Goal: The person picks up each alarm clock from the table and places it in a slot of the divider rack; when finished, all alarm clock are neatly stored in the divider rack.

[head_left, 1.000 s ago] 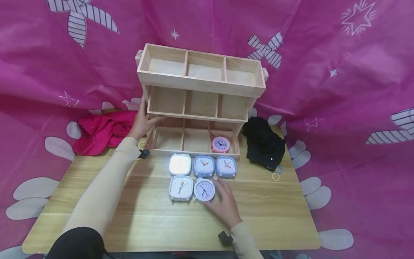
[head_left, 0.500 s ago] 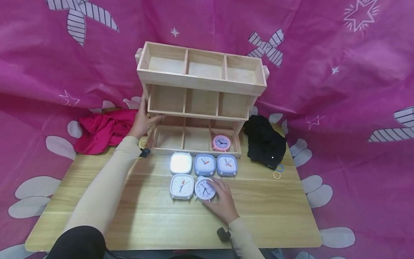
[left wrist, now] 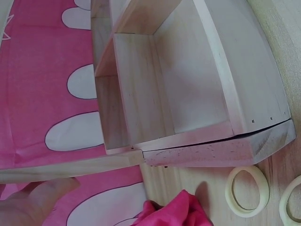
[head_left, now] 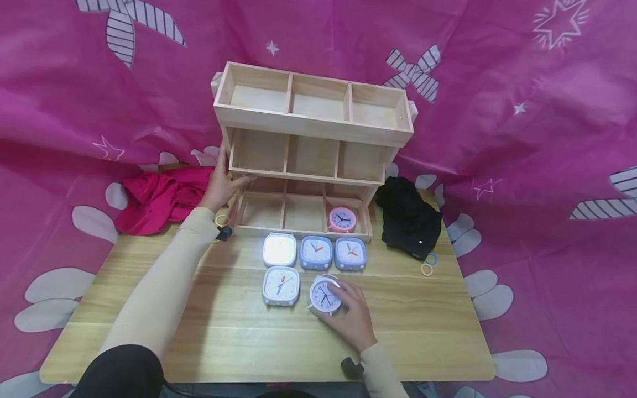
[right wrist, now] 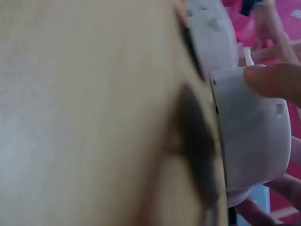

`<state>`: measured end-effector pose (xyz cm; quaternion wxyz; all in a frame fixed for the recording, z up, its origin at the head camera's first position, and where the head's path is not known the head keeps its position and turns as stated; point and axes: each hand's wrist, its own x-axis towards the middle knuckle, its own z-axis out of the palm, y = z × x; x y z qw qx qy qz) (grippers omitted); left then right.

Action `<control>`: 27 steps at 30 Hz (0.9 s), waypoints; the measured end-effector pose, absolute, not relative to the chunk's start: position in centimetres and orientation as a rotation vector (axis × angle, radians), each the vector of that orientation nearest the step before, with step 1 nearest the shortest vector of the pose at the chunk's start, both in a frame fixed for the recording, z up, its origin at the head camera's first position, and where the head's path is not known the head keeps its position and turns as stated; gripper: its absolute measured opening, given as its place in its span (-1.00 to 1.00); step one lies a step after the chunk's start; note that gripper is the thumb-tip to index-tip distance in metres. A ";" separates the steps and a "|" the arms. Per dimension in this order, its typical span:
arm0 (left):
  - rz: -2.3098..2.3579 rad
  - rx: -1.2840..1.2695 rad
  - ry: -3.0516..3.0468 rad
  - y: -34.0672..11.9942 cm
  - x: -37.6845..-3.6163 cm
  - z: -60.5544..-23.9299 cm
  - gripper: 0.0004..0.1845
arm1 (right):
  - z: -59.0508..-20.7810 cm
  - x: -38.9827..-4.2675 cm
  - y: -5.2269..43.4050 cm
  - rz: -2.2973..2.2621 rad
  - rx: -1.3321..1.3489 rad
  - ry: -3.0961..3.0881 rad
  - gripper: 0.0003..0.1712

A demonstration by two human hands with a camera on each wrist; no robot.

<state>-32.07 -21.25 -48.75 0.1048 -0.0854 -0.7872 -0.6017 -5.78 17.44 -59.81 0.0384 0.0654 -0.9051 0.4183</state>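
Between thumb and fingers, my right hand grips a round white alarm clock, its dial facing up; the right wrist view shows the thumb pressed on the white clock's side. My left hand holds the left side of a three-tier wooden shelf, the thumb across its front. In the left wrist view, part of that hand shows beside a shelf strut. A pink round clock sits in the bottom tier's right compartment. Left of the gripped clock lies a white square clock.
Before the shelf lie another white square clock, glaring with light, and two blue square clocks. Red cloth lies left, black cloth right. Small rings lie near both cloths. A pink curtain hangs behind the table.
My right hand has closed on the round white clock and moved it to the right, away from the white square clock. My left hand stays on the shelf.
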 end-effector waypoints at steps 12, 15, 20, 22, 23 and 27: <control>-1.777 -0.243 -2.313 -21.1 -32.2 -48.8 0.35 | -54.2 -9.0 19.6 1.446 0.138 -2.446 -0.32; -1.774 -0.235 -2.321 -21.1 -32.2 -48.8 0.36 | -53.5 -12.2 18.7 1.414 0.155 -2.385 -0.37; -1.764 -0.223 -2.327 -21.1 -32.3 -48.8 0.37 | -53.3 -17.2 16.2 1.383 0.130 -2.395 -0.44; -1.772 -0.219 -2.322 -21.2 -32.3 -48.8 0.38 | -53.1 -18.8 14.8 1.387 0.107 -2.419 -0.45; -1.776 -0.216 -2.324 -21.3 -32.4 -48.8 0.38 | -53.0 -19.5 14.1 1.388 0.099 -2.434 -0.46; -1.815 -0.188 -2.344 -20.9 -32.0 -48.1 0.38 | -52.9 -22.2 11.6 1.345 0.066 -2.526 -0.45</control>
